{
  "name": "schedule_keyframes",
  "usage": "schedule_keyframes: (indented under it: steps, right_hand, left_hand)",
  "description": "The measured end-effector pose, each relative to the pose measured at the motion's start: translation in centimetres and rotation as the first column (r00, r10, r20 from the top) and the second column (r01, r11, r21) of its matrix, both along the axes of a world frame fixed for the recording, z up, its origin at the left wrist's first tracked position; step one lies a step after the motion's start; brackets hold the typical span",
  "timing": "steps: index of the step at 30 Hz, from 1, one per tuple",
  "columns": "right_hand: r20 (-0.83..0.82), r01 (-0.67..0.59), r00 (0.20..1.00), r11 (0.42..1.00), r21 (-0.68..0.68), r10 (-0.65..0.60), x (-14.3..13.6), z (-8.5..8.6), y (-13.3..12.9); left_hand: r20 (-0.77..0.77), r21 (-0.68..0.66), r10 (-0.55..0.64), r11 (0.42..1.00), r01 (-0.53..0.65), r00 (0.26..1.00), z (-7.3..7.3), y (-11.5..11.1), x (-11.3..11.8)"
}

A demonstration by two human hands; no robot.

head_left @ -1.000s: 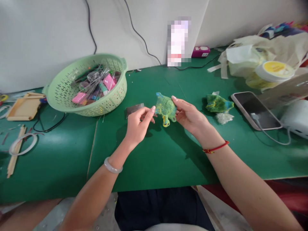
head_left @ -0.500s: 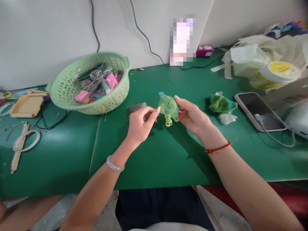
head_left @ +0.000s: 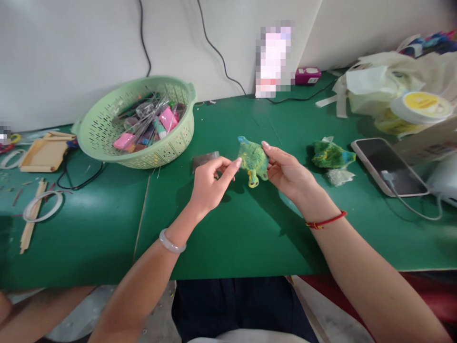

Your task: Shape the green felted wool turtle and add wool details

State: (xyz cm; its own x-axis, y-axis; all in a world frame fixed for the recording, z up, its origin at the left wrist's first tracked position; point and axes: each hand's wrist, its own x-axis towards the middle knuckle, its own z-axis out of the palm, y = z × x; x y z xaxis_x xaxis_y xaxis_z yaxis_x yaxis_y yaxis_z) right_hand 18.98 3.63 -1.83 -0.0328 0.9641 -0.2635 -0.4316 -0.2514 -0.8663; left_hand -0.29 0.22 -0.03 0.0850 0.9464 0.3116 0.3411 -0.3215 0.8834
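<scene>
A small green, blue and yellow turtle figure (head_left: 254,157), clay-like in its lumpy surface, is held up above the table between both hands. On its right edge my right hand (head_left: 291,171) is closed, thumb on top and fingers underneath. My left hand (head_left: 216,178) pinches the figure's left edge with thumb and forefinger; the exact contact is partly hidden. A yellow-and-green head or limb with a dark spot points down toward me. Behind my left hand lies a dark flat packet (head_left: 204,159). Another green-and-blue lumpy figure (head_left: 332,153) rests right of my right hand, by crumpled clear plastic (head_left: 340,177).
On the green table (head_left: 221,247), a green basket (head_left: 143,159) holds packets and wires. A phone (head_left: 389,166) with a cable lies right, near plastic bags (head_left: 374,95) and a tub (head_left: 421,107). Tape rings, sticks (head_left: 33,219) and a wooden tray (head_left: 46,155) are left. Another person's arm (head_left: 43,305) shows lower left.
The whole view has shifted slightly, so things appear a little farther right. Both hands keep the same hold on the turtle figure, with hardly any movement.
</scene>
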Motion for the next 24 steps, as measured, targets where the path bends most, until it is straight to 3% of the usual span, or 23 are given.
schedule_keyframes:
  steps: [6, 14, 24]
  right_hand:
    - [-0.005, -0.012, 1.000, 1.000, 0.015, 0.012, 0.19, 0.12, 0.02]
    - [-0.033, 0.016, 0.999, 0.999, 0.040, -0.014, -0.05, 0.44, -0.18]
    - [0.002, 0.013, 1.000, 0.999, 0.037, -0.013, -0.02, 0.54, -0.22]
  left_hand:
    - [0.000, 0.021, 0.002, 1.000, -0.002, 1.000, -0.02, 0.05, 0.04]
    - [0.130, -0.095, 0.006, 0.996, 0.006, 0.992, -0.36, 0.25, 0.07]
    - [0.147, -0.091, -0.086, 0.991, 0.100, 0.985, -0.23, 0.15, 0.07]
